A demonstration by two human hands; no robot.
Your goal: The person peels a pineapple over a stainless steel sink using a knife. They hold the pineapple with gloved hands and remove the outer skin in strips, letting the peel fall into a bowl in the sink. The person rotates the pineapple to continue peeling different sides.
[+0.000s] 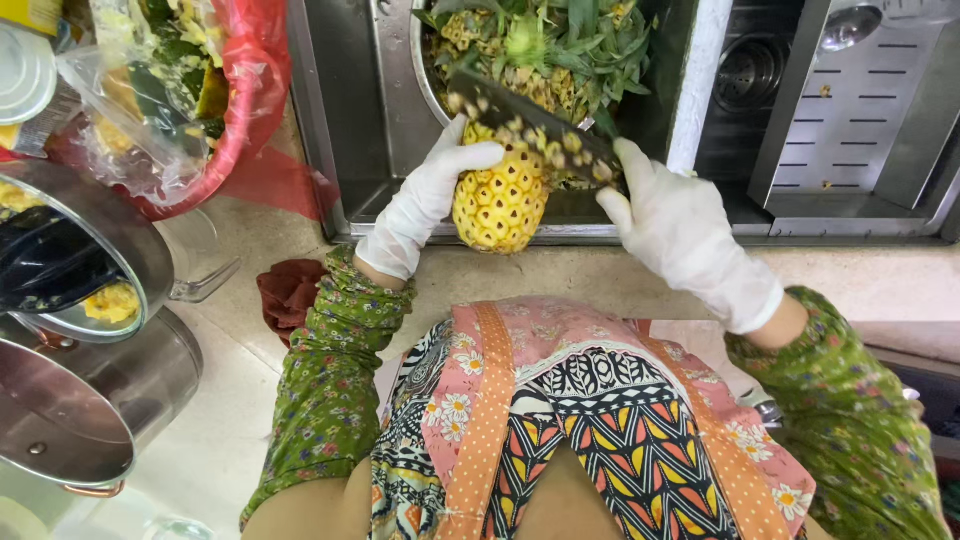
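Gloved left hand [425, 205] grips knobbly peeled pineapple [500, 200]; right hand [685, 235] holds knife [530, 125].

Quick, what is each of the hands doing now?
Left hand: closed around the peeled pineapple, holding it over the sink edge.
Right hand: closed on the knife.

Kitchen, steel sink [360, 120], stone counter [560, 270], pots [90, 400]

I wear white gloves on both hands, left [425, 205] and right [690, 240]. My sleeves [330, 380] are green with a small floral print. My apron [590, 420] is pink-edged, patterned with daisies and orange-black triangles.
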